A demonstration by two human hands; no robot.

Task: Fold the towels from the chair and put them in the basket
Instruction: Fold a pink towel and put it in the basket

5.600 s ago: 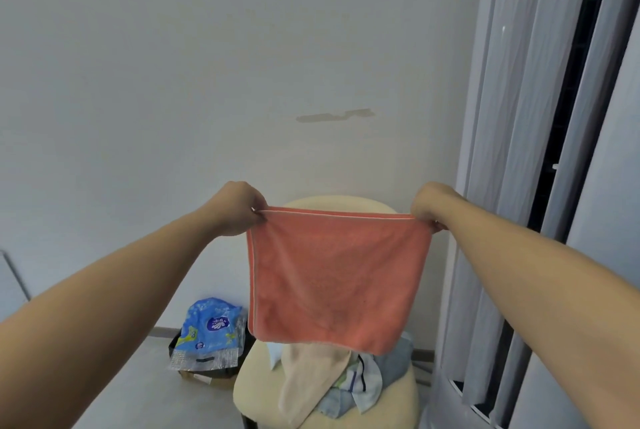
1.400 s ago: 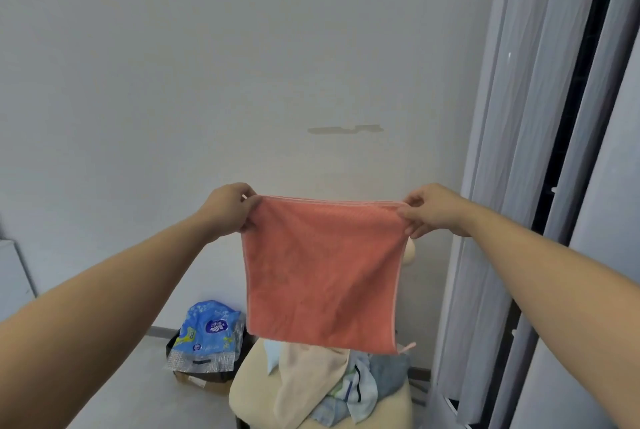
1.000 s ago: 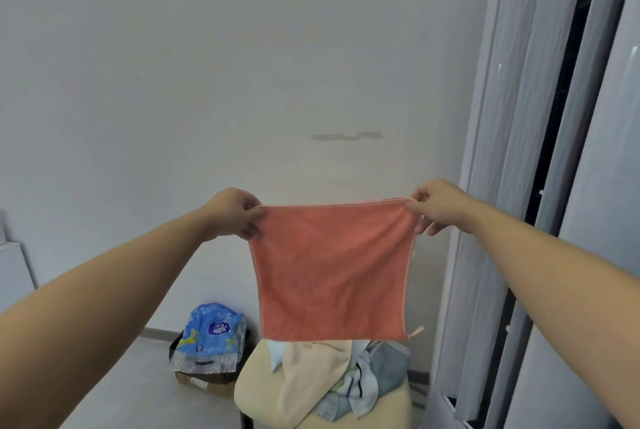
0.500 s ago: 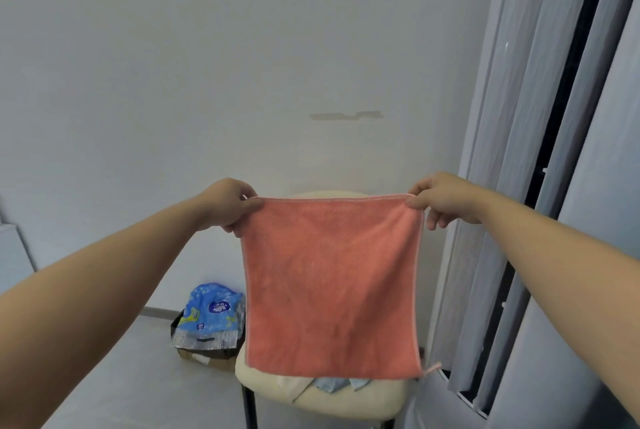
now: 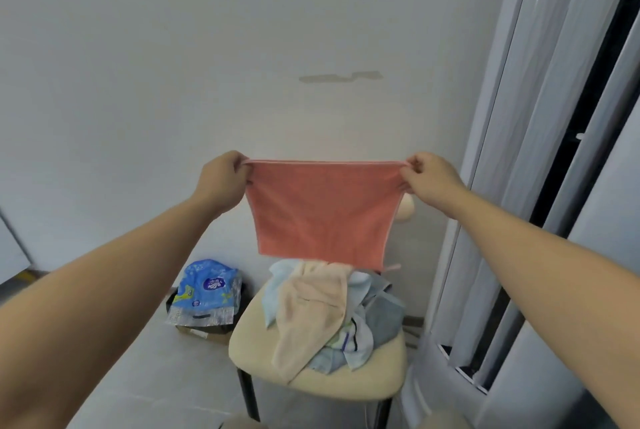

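Square coral-pink terry-cloth towel (image 5: 322,217), centre: matt, short napped pile, with a paler, smoother stitched hem. At 6 o'clock, heaped soft cloth towels, the long beige towel (image 5: 311,317) uppermost, fleecy and matt, on a cream padded chair seat (image 5: 346,387) with a smooth matt covering. The black chair legs (image 5: 249,397) show a dull sheen; their material cannot be told. At 7 o'clock, a blue printed plastic pack (image 5: 207,284), glossy and crinkled. White painted wall (image 5: 156,64), matt; grey vertical slats (image 5: 512,151) at 3 o'clock, smooth, faintly glossy.
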